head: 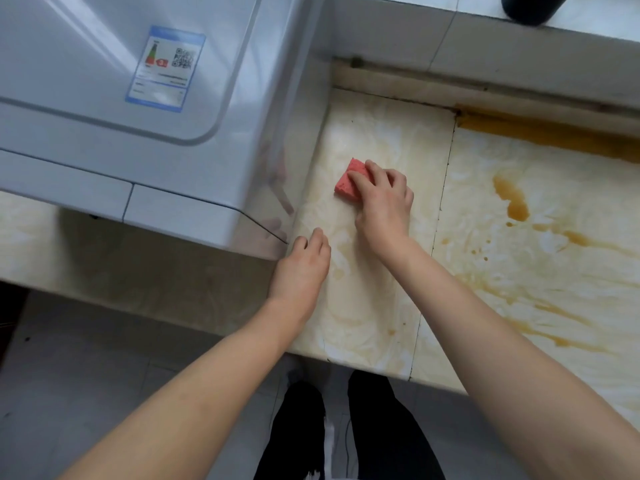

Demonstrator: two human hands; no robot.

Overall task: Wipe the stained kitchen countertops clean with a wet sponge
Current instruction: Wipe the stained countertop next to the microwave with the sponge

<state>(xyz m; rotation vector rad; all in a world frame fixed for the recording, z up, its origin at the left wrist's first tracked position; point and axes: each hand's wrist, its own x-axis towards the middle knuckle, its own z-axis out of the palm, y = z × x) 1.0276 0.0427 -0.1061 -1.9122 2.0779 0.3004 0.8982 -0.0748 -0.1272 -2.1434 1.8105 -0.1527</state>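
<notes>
Print on the label (pixel 165 69) of the white appliance (pixel 104 150): can you read it?

No, it is too blurred. Only a code square and a red-and-green graphic come through. The appliance itself is cut off by the top and left edges.

Anything else hard to make out?

The right thumb is hidden under its own hand. Far to the right of the appliance, at the top edge, a dark round object (pixel 530 8) on the ledge is cropped, and I cannot tell what it is.

How does the sponge (pixel 348 181) look?

It is a pink-red porous block lying flat on the pale countertop (pixel 363 306), a little to the right of the appliance's side wall. Fingers cover its right part. The countertop around it shows a smeared cream film. Beyond a seam, farther from the appliance, lie amber-brown stains (pixel 512 199), a puddle and long streaks.

And the hands?

The left hand (pixel 301 268) sits at the appliance's near right corner, fingers loosely bent, tips on the countertop, holding nothing. The right hand (pixel 384 202), farther from the appliance, has its fingers curled over the sponge's top, gripping it and pressing it onto the countertop.
</notes>
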